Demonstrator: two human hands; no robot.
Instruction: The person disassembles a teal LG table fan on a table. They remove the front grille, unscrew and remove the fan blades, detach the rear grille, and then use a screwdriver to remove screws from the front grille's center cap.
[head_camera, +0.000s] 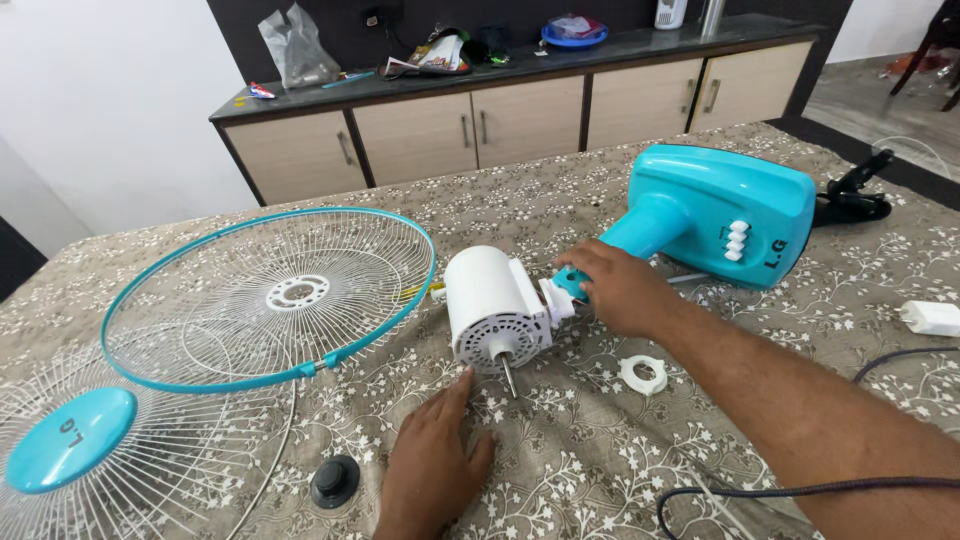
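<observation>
- The left hand (432, 462) lies flat on the desk (560, 470), fingers together and holding nothing; the tips are just in front of the motor, probably to steady the person.
- A black knob (335, 480) sits on the cloth left of this hand, apart from the other parts.
- A white ring nut (643, 375) lies to the right, under the right forearm.
- The motor (493, 308), white, lies on its side in the middle of the desk, with its shaft (508, 376) pointing toward the person.
- The right hand (622, 290) is behind the motor, fingers clamped on the teal neck joint (570, 283) where the motor meets the stand; this grip seems to keep the body from rolling.
- Two grilles are on the left: the front one with the teal cap (68, 438), and the rear grille (270, 295) resting partly over it.
- The teal base (720, 212) lies tipped over further right, with a white plug (932, 317) near the edge.
- A cabinet (520, 120) stands at the wall behind.
</observation>
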